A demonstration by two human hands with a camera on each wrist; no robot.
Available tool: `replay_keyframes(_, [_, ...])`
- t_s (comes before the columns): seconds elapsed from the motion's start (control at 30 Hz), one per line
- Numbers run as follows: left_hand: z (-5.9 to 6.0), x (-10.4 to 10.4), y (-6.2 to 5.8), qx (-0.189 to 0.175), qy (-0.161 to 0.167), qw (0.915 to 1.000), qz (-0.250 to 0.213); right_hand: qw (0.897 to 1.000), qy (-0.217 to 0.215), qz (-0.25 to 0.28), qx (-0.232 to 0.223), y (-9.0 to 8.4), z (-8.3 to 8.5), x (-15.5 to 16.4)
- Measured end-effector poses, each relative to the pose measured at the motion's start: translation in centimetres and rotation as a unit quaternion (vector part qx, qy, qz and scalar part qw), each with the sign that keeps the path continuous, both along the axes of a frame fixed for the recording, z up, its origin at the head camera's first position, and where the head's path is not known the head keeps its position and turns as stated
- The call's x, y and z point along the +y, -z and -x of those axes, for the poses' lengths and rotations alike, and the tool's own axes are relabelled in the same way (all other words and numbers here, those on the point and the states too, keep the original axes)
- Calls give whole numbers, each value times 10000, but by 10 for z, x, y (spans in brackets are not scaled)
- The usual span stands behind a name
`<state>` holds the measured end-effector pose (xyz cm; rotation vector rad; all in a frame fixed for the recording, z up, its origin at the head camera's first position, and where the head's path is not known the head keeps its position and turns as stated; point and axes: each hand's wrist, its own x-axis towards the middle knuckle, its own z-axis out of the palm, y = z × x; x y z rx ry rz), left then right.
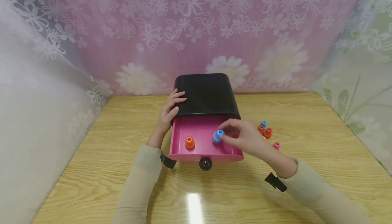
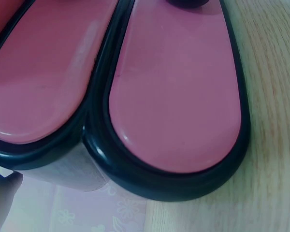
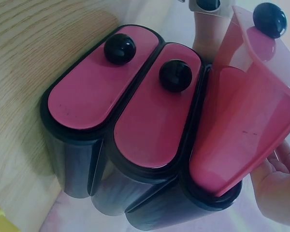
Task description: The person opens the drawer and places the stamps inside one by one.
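Observation:
A black cabinet (image 1: pixel 206 93) with pink fronts stands on the table. Its top pink drawer (image 1: pixel 200 127) is pulled out; two lower drawers are closed in the right wrist view. My left hand (image 1: pixel 170 106) rests against the cabinet's upper left side, fingers lying on its top. With thumb and fingertips my right hand (image 1: pixel 245 137) pinches a small blue stepped plastic peg (image 1: pixel 217 136) over the right part of the drawer. Whether the peg touches the drawer floor I cannot tell. An orange peg (image 1: pixel 189 143) stands upright inside, toward the left.
Right of the cabinet, several loose pegs lie on the wooden table (image 1: pixel 306 128), among them a blue peg (image 1: pixel 263 124), an orange-red peg (image 1: pixel 268 133) and a pink peg (image 1: pixel 277 145). A black knob (image 1: pixel 205 163) sticks out from the drawer front. A flowered curtain (image 1: pixel 196 30) hangs behind.

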<state>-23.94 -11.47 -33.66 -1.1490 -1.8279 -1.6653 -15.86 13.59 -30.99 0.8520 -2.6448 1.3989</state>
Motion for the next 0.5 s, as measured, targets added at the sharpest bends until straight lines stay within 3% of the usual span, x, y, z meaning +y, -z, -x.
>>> replay_keyframes(0.5, [-1,1,-1,31,-7,10000,-38,9959,6,-717,560,0,-4,-5])
